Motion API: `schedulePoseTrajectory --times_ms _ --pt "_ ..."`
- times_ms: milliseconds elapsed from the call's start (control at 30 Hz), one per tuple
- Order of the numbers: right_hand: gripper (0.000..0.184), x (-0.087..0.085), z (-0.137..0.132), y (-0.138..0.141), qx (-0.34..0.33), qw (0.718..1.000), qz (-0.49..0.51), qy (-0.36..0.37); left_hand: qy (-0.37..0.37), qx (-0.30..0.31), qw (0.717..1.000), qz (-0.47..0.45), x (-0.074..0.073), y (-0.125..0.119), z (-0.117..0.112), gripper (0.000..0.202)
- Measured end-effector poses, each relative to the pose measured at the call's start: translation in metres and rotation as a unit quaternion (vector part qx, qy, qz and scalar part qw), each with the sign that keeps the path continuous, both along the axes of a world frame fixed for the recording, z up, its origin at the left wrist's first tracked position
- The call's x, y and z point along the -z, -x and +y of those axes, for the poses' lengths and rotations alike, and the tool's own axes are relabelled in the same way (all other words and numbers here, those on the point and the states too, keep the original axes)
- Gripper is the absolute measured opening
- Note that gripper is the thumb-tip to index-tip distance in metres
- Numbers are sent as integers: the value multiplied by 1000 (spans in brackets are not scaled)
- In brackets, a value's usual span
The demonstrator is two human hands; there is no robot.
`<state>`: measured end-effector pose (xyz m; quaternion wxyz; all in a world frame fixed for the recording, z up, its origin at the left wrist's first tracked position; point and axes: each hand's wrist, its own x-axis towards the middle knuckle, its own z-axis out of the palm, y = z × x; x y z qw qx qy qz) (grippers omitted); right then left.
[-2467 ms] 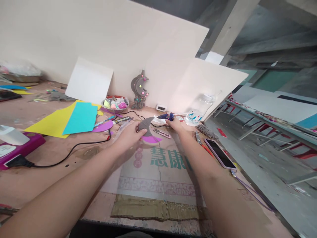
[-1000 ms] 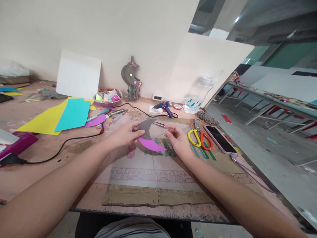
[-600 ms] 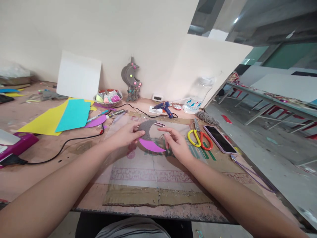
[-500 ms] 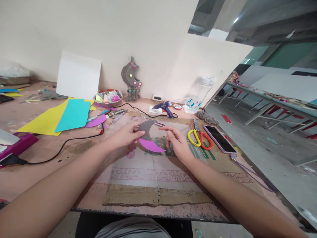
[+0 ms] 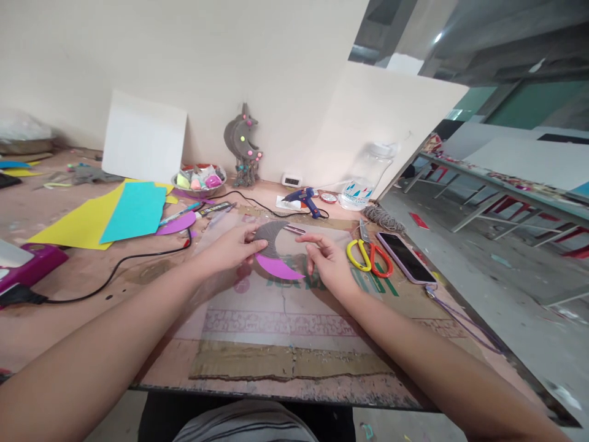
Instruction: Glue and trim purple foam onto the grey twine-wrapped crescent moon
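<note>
Two hands over the cardboard mat (image 5: pixel 285 363).
- Left hand (image 5: pixel 229 250): fingers pinched on the grey crescent (image 5: pixel 271 235), which overlaps the purple crescent (image 5: pixel 277 269) mid-mat.
- Right hand (image 5: pixel 329 265): fingers loose, empty, just beside the purple crescent.
- Handling, as judged: press flat, curves matched.
- Beyond: scissors (image 5: pixel 368 258), glue gun (image 5: pixel 304 200).

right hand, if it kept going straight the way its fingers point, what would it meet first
Probably the grey crescent held by the left hand: the right hand points its fingers up-left at its tip. A thin pink tool lies near that line too, and depth is unclear.
</note>
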<state>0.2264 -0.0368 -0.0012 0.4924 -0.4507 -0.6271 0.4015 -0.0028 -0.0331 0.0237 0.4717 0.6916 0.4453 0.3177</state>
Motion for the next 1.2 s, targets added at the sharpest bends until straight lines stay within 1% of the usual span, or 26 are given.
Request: schedulePoseTrajectory --times_ms 133,233,333,400,467,567,667,800,933,1100,1200 --pt "26 -2 -8 7 -107 993 -23 34 -7 7 1000 3 -1 0 0 35" --pt "28 2 -6 7 -135 989 -30 46 -7 5 1000 5 -2 -1 -1 34" --pt "26 5 -3 6 -110 991 -71 30 -2 2 1000 1 -3 -1 -1 35" --pt "23 6 -2 5 -89 989 -114 16 4 7 1000 -4 -3 -1 -2 34" --pt "18 6 -2 5 -83 987 -140 4 8 17 1000 -8 -2 -1 -3 32" --pt "14 5 -3 7 -83 987 -135 -2 19 39 999 -19 -1 -2 -4 31" --pt "13 4 -4 8 -68 989 -132 -2 30 55 997 -38 -1 -4 -5 28" --pt "15 4 -4 8 -58 988 -140 -11 24 58 997 -43 -3 -4 -6 25" --pt "15 5 -3 9 -56 989 -138 -3 18 75 996 -44 -6 -4 -8 24" --pt "16 4 -4 10 -69 990 -124 23 16 90 995 -41 -4 -3 -7 29" --pt "20 2 -5 8 -67 988 -137 1 15 84 996 -37 -1 -3 -5 33"
